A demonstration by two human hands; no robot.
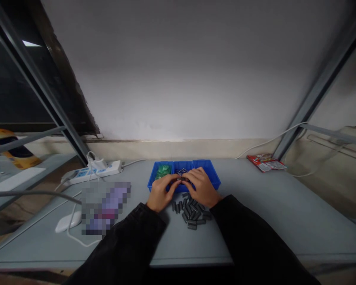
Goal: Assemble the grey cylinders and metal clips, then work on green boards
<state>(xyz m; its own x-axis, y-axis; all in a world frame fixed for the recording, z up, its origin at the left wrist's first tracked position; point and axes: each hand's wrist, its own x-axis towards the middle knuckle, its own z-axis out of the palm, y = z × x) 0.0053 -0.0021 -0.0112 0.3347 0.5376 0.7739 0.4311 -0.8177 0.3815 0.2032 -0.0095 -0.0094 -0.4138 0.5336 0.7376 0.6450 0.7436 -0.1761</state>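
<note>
Both hands meet fingertip to fingertip over the front of the blue bins. My left hand (162, 192) and my right hand (202, 187) are closed, pinching a small dark piece (182, 179) between them; its details are too small to make out. Green pieces (163, 171) lie in the left blue bin (152, 177). The middle blue bin (183, 164) has small metal pins (180, 171) in it. My right hand partly covers the right blue bin (214, 177). Several dark grey cylinders (192, 211) are heaped on the table just below my hands.
A power strip (114, 168) with plugs and white cables is at the back left of the table (255, 206). Near it are a pixelated flat object (111, 208) and a white rounded device (68, 221). A red packet (266, 162) lies at the back right.
</note>
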